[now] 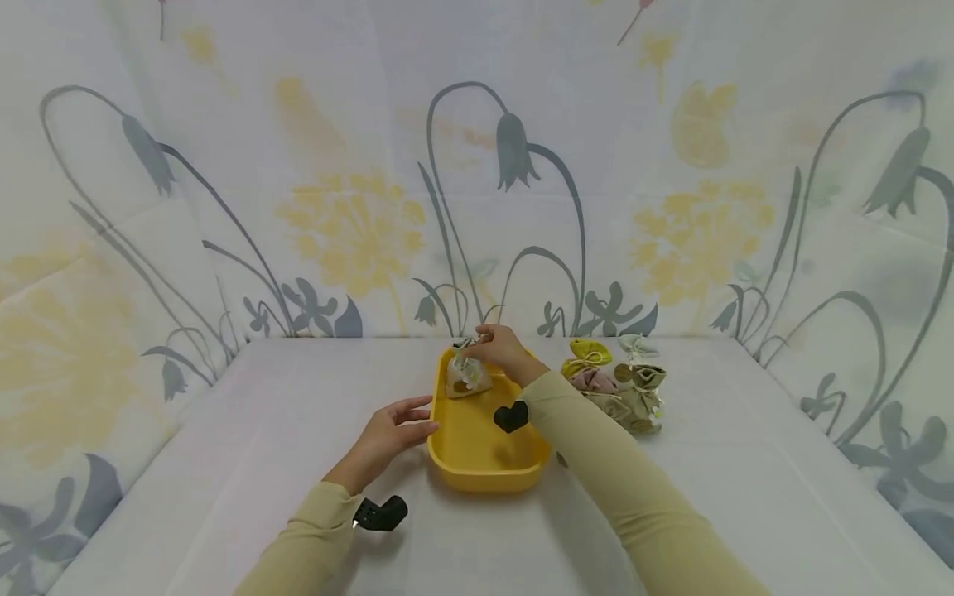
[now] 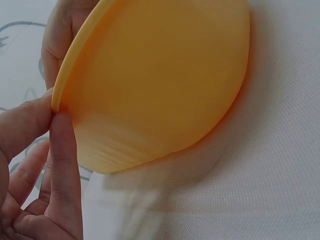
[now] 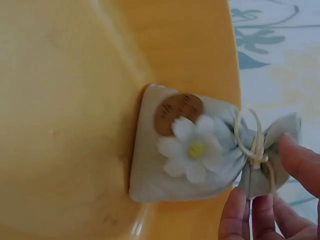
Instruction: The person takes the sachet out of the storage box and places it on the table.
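In the head view a yellow tray (image 1: 484,443) with raised sides lies lengthwise in front of me. My left hand (image 1: 387,434) is at its left side, and the left wrist view shows thumb and finger pinching the tray's rim (image 2: 70,55). A pale grey drawstring sachet (image 3: 190,150) leans upright against the tray's far end. It bears a white fabric flower (image 3: 195,149) and a brown oval tag (image 3: 177,112). My right hand (image 1: 507,352) reaches over the tray and pinches the sachet's gathered top, above the cord.
Right of the tray, several sachets lie in a group, among them a yellow one (image 1: 587,354), a pink one (image 1: 594,381) and an olive one (image 1: 643,406). Beneath is a white-covered table (image 1: 335,372); a flower-printed cloth (image 1: 477,207) hangs behind it.
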Action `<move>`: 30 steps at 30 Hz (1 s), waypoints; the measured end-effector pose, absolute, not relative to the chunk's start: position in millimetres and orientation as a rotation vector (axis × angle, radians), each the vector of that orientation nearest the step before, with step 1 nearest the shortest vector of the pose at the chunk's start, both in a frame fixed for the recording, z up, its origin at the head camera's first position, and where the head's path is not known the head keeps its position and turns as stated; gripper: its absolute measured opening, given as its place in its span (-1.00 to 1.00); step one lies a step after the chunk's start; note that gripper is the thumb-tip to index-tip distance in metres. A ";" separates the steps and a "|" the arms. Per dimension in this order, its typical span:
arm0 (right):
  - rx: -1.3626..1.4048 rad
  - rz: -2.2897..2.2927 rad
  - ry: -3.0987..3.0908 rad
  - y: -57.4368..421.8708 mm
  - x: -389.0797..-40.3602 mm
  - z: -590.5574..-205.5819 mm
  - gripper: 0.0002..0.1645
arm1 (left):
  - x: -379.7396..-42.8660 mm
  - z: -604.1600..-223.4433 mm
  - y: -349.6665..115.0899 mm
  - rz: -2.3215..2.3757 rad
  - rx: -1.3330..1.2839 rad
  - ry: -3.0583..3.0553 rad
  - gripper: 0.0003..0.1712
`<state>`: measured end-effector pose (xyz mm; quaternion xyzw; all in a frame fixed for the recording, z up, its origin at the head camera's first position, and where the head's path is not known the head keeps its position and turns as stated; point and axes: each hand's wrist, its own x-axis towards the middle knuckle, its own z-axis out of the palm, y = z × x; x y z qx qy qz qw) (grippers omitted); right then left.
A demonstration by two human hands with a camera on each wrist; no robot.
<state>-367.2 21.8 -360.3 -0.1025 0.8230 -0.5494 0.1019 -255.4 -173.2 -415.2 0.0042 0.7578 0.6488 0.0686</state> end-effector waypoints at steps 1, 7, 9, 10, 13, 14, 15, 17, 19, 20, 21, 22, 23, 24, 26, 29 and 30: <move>-0.293 -1.618 2.434 23.0 -367.2 -359.3 -0.36 | -256.1 -415.1 -173.1 1.950 0.015 2.286 -0.40; -0.267 -1.525 2.459 32.4 -365.5 -359.5 -0.60 | -256.9 -415.6 -171.4 1.932 -0.011 2.293 -0.42; -0.289 -1.495 2.445 35.5 -363.2 -359.6 -0.68 | -256.6 -416.8 -172.0 1.928 -0.031 2.296 -0.42; -0.306 -1.480 2.440 36.8 -361.3 -359.1 -0.71 | -256.6 -417.2 -172.3 1.925 -0.037 2.296 -0.42; -0.336 -1.457 2.437 40.4 -355.1 -356.9 -0.80 | -256.9 -417.9 -173.1 1.908 -0.040 2.302 -0.41; -0.336 -1.462 2.440 41.4 -352.6 -356.1 -0.81 | -257.4 -417.6 -172.8 1.903 -0.039 2.304 -0.41; -0.333 -1.468 2.445 42.3 -350.1 -355.2 -0.82 | -257.6 -417.3 -172.4 1.900 -0.037 2.306 -0.41; -0.334 -1.486 2.455 42.1 -345.6 -353.6 -0.82 | -258.2 -416.8 -173.0 1.903 -0.043 2.305 -0.41; -0.335 -1.507 2.463 42.4 -340.9 -352.3 -0.81 | -258.9 -416.9 -173.1 1.918 -0.042 2.295 -0.41; -0.337 -1.509 2.466 42.6 -338.1 -351.8 -0.80 | -259.0 -417.1 -173.1 1.927 -0.044 2.287 -0.41; -0.341 -1.510 2.465 42.9 -335.2 -351.6 -0.80 | -258.7 -417.1 -173.1 1.933 -0.046 2.277 -0.41; -0.344 -1.508 2.464 43.4 -332.1 -351.6 -0.80 | -258.5 -417.3 -172.9 1.935 -0.049 2.273 -0.41; -0.347 -1.503 2.462 44.1 -328.6 -351.3 -0.80 | -257.8 -417.3 -172.8 1.933 -0.049 2.272 -0.41; -0.352 -1.498 2.456 44.9 -324.8 -350.9 -0.80 | -257.1 -417.3 -172.7 1.929 -0.049 2.273 -0.40; -0.369 -1.488 2.446 46.8 -317.6 -349.9 -0.80 | -255.8 -416.8 -172.3 1.916 -0.050 2.282 -0.40; -0.409 -1.490 2.449 50.9 -307.2 -345.7 -0.80 | -254.6 -415.7 -171.9 1.907 -0.037 2.303 -0.39; -0.423 -1.495 2.455 52.6 -303.9 -344.1 -0.80 | -254.4 -415.4 -171.8 1.909 -0.033 2.305 -0.39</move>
